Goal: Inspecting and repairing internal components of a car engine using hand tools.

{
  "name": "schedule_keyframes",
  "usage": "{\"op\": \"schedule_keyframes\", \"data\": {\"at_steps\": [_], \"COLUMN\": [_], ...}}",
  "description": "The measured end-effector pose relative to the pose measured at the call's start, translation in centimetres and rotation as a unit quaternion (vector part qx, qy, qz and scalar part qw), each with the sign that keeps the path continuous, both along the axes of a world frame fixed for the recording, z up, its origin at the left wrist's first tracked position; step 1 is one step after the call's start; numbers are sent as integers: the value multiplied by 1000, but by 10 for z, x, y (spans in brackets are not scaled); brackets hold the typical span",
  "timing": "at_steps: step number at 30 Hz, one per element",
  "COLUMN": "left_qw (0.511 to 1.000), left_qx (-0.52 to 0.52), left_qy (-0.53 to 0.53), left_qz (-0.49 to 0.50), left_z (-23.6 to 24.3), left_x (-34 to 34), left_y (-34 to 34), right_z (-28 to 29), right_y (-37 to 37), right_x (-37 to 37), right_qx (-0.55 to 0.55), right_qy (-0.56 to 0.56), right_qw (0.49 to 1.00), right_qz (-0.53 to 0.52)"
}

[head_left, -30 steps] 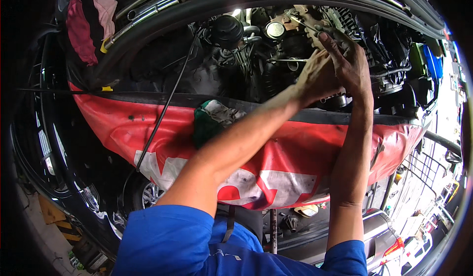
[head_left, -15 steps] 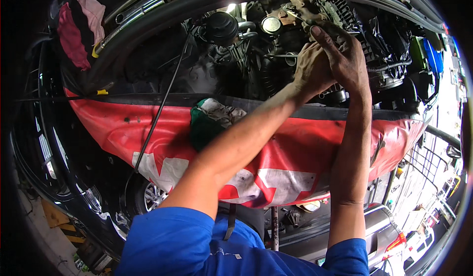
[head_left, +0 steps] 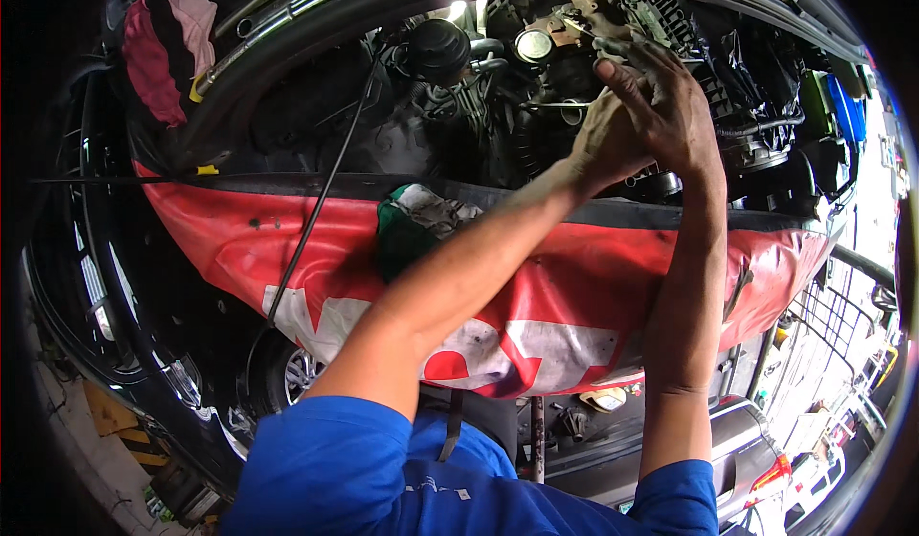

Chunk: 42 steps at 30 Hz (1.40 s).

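Both my hands are together over the right part of a car's engine bay. My left hand (head_left: 611, 136) is curled, its fingers mostly hidden behind the other hand. What it grips, if anything, I cannot make out. Overlapping it, my right hand (head_left: 678, 115) has its thumb raised and its fingers stretched toward the engine (head_left: 479, 105). A thin metal rod (head_left: 548, 105) lies level just left of the left hand; whether the hand touches it is unclear. Further left are a round pale cap (head_left: 533, 46) and a black round housing (head_left: 438, 50).
A red and white fender cover (head_left: 249, 239) drapes the car's near edge, with a green and white cloth (head_left: 407, 225) on it. A thin black prop rod (head_left: 325, 187) slants across the left. Pink cloths (head_left: 153, 67) hang far left. A grey vehicle (head_left: 708, 450) stands lower right.
The whole view has shifted slightly. My hands stay overlapped at the same spot by the engine, and the right fingers look a little more extended.
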<state>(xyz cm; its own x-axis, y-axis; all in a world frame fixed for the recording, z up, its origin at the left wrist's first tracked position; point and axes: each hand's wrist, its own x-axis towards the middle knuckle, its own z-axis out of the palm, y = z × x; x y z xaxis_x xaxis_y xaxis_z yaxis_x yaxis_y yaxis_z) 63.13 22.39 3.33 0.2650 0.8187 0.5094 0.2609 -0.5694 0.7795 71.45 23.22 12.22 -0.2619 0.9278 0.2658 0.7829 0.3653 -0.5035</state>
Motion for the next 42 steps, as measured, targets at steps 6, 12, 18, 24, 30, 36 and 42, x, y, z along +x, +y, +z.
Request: {"op": "schedule_keyframes", "data": {"at_steps": [6,12,18,24,30,36,42], "left_qw": [999,986,999,984,996,994,975], "left_qx": [11,-8,-12,-28,-47,-74,-136], "left_qy": [-38,-50,15,-69,-73,20,38], "left_qz": [-14,-161,30,-160,29,72,-172], "left_z": [-8,-6,-10,3,9,6,2], "left_x": [-5,-31,-3,-27,-2,3,-20], "left_y": [16,22,-8,26,-4,6,40], "right_z": [17,14,21,21,4,0,2], "right_y": [-4,-4,-6,-5,1,2,2], "right_x": [-8,-14,-13,-9,-1,-7,-7], "right_qx": [-114,-129,-114,-183,-137,-94,-117], "right_qy": [71,74,81,118,125,215,226], "right_qw": [991,989,990,976,981,970,963], "right_qz": [-11,-16,25,-18,-64,-60,-84]}}
